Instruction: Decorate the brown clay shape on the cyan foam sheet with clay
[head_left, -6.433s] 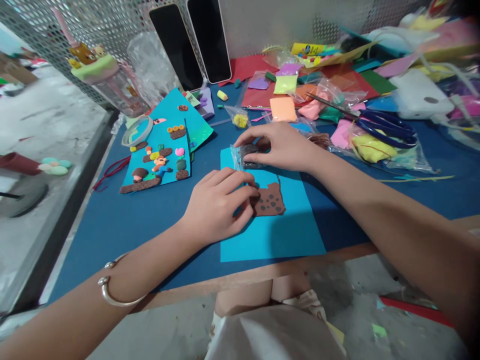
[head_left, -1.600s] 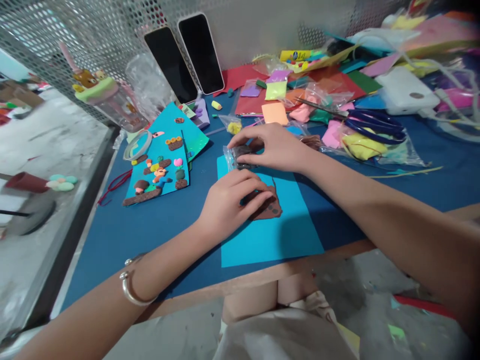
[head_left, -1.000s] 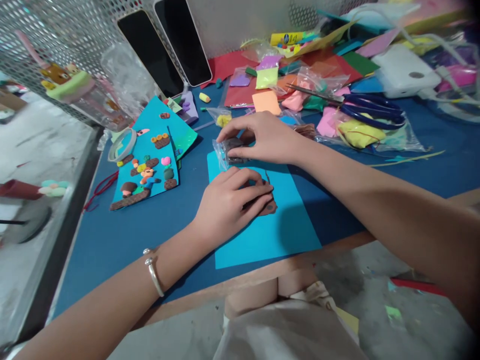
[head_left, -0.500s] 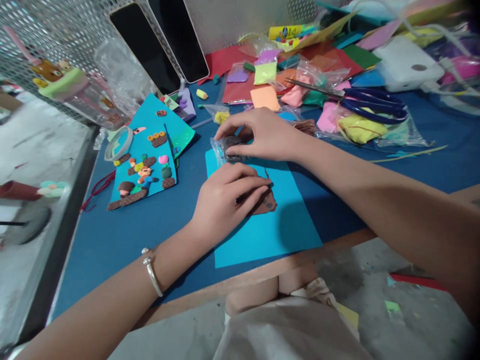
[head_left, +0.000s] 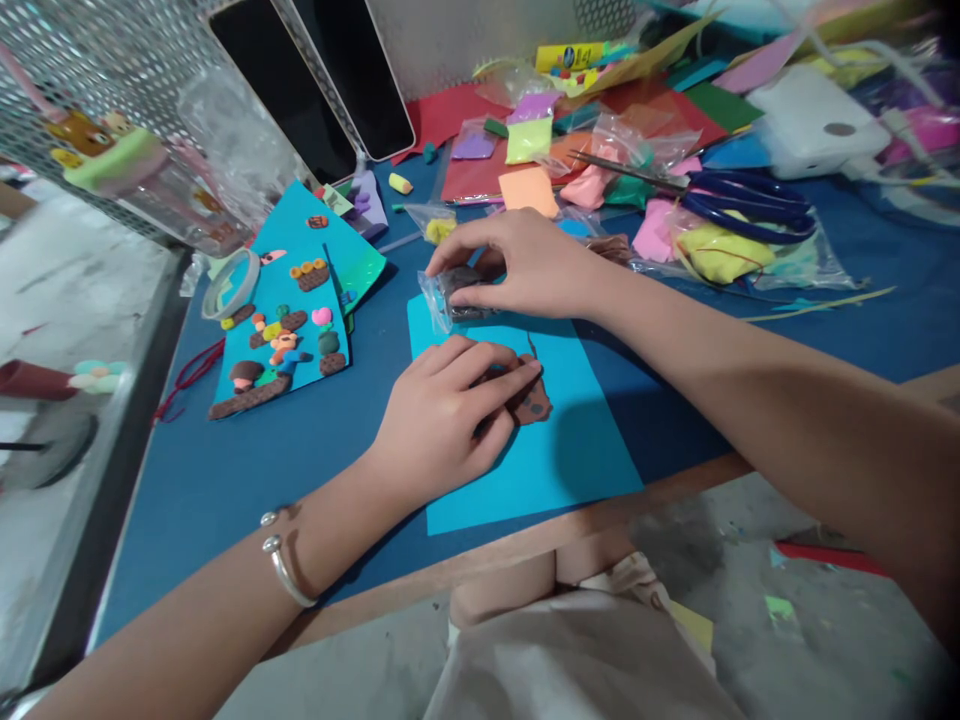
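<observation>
1. My left hand (head_left: pixel 442 415) lies on the light blue paper sheet (head_left: pixel 555 460); its fingers (head_left: pixel 510 375) are curled down and press on the brown clay piece (head_left: pixel 534 400), so it touches the clay but does not lift it.
2. The brown clay piece is flat on the sheet, has darker spots, and is half hidden under my fingertips.
3. My right hand (head_left: pixel 536 265) is at the far edge of the same sheet. Its fingers pinch a small clear plastic bag (head_left: pixel 450 295) with dark clay inside.
4. The bag rests where the sheet meets the blue bench (head_left: pixel 247 460).
5. To the left, well apart from my hands, lies another blue card (head_left: pixel 289 310) with small coloured clay figures on it.
6. Behind my right hand are blue scissors (head_left: pixel 750 205), more bags of coloured clay and coloured papers.
7. Two dark phones (head_left: pixel 360 70) lean against the perforated wall.
</observation>
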